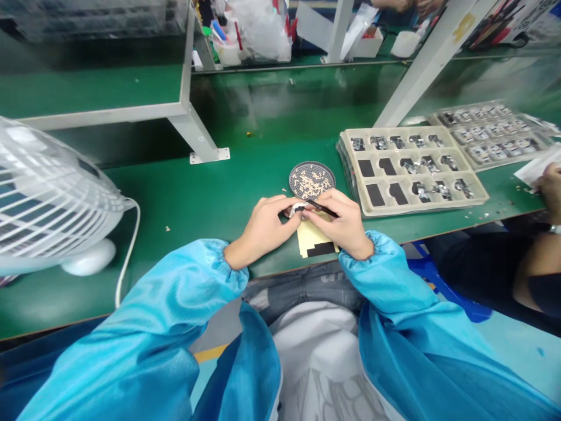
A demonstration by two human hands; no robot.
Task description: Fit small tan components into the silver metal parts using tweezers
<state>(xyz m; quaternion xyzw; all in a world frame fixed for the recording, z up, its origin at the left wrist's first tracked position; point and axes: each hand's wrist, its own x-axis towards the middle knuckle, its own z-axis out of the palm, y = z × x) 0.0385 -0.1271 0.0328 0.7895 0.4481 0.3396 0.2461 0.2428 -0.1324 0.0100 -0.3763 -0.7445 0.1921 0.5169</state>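
Observation:
My left hand (pixel 272 222) is closed, pinching a small white-and-black part (pixel 298 208) between thumb and fingers; its exact kind is too small to tell. Against that part, my right hand (pixel 339 219) grips black tweezers (pixel 322 208), whose tip meets it. Just beyond both hands lies a round dark dish (pixel 291 182) holding many tiny beige and black pieces. Under my right hand is a yellow sheet (pixel 309 241) with a black strip (pixel 321 249) along its near edge.
A cream tray (pixel 475 202) of compartments with small metal parts stands right, another tray (pixel 495 131) beyond it. A white fan (pixel 52 204) stands left, its cable hanging down. A shelf leg (pixel 195 131) rises behind. A co-worker's hand (pixel 551 184) is at the far right.

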